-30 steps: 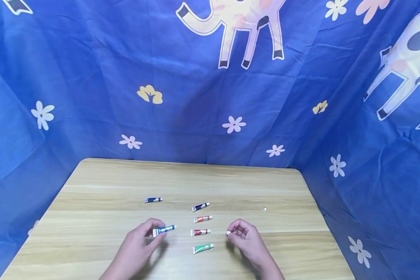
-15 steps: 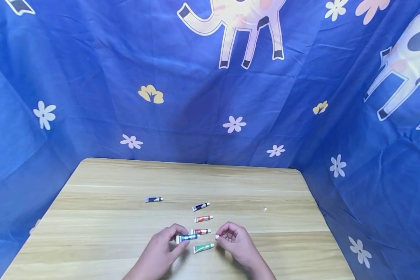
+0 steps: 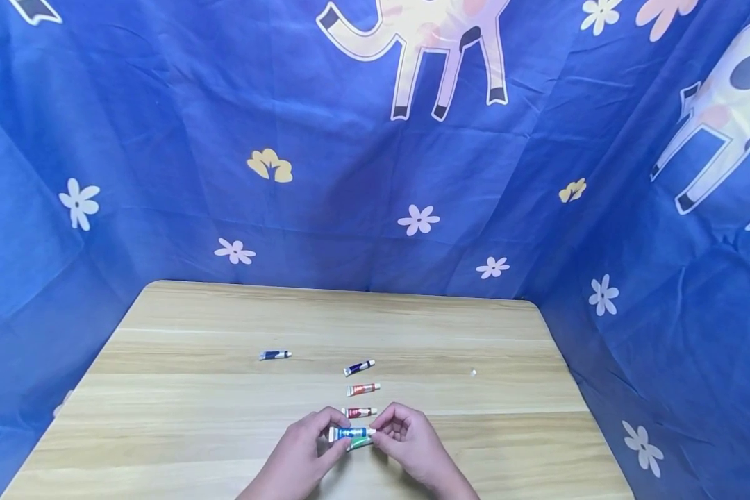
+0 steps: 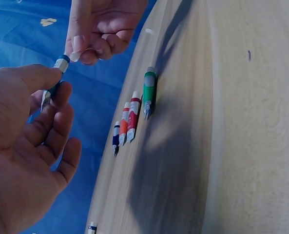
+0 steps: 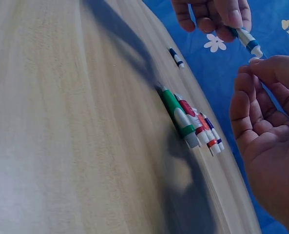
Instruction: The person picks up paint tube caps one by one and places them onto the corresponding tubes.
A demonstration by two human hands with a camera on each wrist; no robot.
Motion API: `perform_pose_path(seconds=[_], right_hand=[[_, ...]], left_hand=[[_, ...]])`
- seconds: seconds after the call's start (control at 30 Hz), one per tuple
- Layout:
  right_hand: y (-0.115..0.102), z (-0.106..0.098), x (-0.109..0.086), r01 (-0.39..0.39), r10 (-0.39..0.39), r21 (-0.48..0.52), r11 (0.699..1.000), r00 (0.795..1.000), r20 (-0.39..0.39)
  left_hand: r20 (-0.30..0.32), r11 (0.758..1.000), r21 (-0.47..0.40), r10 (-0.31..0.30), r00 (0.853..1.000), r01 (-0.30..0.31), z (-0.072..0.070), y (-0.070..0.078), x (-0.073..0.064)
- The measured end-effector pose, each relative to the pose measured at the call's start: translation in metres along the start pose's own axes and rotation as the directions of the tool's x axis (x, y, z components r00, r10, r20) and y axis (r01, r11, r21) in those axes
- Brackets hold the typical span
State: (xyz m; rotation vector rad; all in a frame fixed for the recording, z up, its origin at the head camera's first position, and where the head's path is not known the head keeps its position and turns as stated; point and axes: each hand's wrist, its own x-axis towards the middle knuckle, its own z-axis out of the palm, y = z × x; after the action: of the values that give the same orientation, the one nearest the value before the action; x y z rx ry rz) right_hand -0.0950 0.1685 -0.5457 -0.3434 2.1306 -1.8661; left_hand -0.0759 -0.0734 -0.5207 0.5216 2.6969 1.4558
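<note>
My left hand (image 3: 306, 448) pinches a blue paint tube (image 3: 348, 432) between thumb and fingers, its nozzle end pointing right. My right hand (image 3: 412, 441) pinches a small white cap (image 4: 75, 56) between thumb and index finger, right at the tube's nozzle. Both hands are raised over the table, above a green paint tube (image 3: 360, 443) that they partly cover in the head view. Just beyond lie a red tube (image 3: 359, 412), an orange-red tube (image 3: 363, 389) and a dark blue tube (image 3: 359, 368), in a column.
Another dark blue tube (image 3: 276, 355) lies apart, farther left on the wooden table (image 3: 194, 403). Toward the right of the tabletop is a small white piece (image 3: 473, 373), like a cap. A blue patterned cloth (image 3: 350, 180) hangs behind and at the sides.
My left hand has carried the blue paint tube to the right, and my right hand has moved left with the white cap. Tube nozzle and cap now meet over the green tube.
</note>
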Motion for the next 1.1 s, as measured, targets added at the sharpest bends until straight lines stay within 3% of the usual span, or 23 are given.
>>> perform_pose_path(seconds=[0.8,1.1], right_hand=[[-0.0023,0.0042,-0.0013,-0.012,0.012,0.016,1.000,1.000,-0.024],[-0.0038,0.0066,-0.0025,-0.009,0.008,-0.024,1.000,1.000,-0.014]], left_hand=[[0.025,1.000,0.013,-0.028,0.999,0.028,0.0043,-0.0065,-0.0005],[0.031,1.000,0.018,-0.023,0.999,0.023,0.0045,-0.0061,-0.0008]])
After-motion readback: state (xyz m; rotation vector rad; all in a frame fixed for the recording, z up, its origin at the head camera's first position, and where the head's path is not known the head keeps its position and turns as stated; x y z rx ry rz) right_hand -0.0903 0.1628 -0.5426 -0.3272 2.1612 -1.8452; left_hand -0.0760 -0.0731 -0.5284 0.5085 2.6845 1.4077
